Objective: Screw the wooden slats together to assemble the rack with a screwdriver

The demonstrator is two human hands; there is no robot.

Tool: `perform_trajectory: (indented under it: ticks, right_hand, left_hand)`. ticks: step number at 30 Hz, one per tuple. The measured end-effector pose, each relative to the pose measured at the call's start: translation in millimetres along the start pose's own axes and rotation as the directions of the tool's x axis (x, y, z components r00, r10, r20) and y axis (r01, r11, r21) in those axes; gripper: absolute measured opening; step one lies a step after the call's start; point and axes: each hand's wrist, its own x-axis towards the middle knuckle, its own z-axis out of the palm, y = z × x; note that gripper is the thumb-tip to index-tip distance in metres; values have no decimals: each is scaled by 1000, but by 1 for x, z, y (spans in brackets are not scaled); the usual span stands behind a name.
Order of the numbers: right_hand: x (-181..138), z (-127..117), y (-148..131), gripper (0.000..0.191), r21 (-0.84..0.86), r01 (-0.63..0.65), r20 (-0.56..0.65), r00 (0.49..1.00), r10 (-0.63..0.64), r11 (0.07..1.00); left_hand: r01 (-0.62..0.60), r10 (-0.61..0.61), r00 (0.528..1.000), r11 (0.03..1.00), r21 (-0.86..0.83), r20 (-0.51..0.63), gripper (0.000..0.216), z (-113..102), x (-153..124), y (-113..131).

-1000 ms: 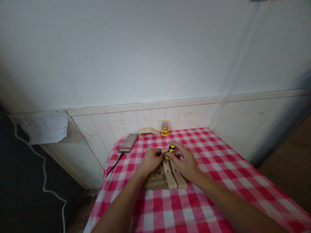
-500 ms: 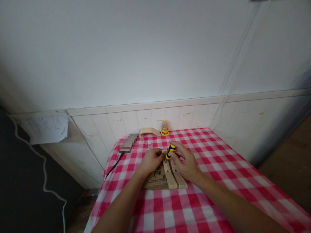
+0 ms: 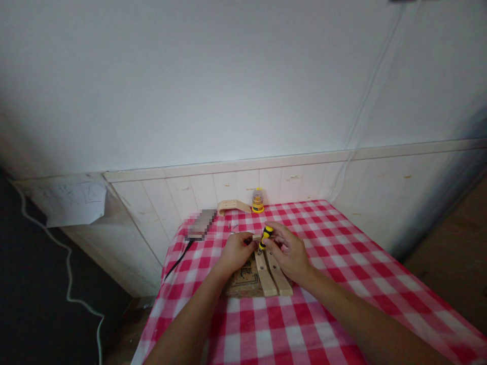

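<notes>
Head view: the right hand (image 3: 291, 252) is holding a screwdriver (image 3: 265, 237), its thumb and fingers clamped together on the yellow-and-black handle. The screwdriver is tilting to the right, handle end uppermost, with its tip pointing down at the far part of the left slat (image 3: 266, 279). Contact between tip and wood is too small to confirm. The left hand (image 3: 239, 251) is reaching to the far end of the same slat, fingers curled in; whether they are clamped on the wood cannot be told.

The right slat (image 3: 280, 282) is lying just beside the left one, both pointing toward the near edge of the worktop (image 3: 338, 294). Dark spots are showing on both slats. A printed board (image 3: 239, 289) is extending from the left slat's left side.

Beyond the left hand, small dark pieces (image 3: 229, 226) are lying toward the far edge. A curved piece (image 3: 233, 205) is resting along that edge, and a jar (image 3: 257, 203) is standing just to its right. A pixelated object (image 3: 202, 224) is occupying the far left corner, with a black strap (image 3: 181, 258) trailing along the left edge. A white wall (image 3: 243, 101) is rising behind the far edge.
</notes>
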Motion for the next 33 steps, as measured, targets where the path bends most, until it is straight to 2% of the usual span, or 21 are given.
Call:
perform_trajectory:
  ticks: [15,22,33]
  right_hand:
    - [0,1,-1,34,-43,-31,-19,999,30,999]
    - [1,1,-4,33,-24,-32,-33,999,32,999]
    - [2,2,-4,30,-31,-43,-55,998,41,999]
  left_hand:
    - [-4,5,1000,999,-32,11,27,1,1,-1]
    - [-24,24,1000,1000,6,9,35,0,0,0]
    - [-19,19,1000,1000,-22,17,31,-1,0,0]
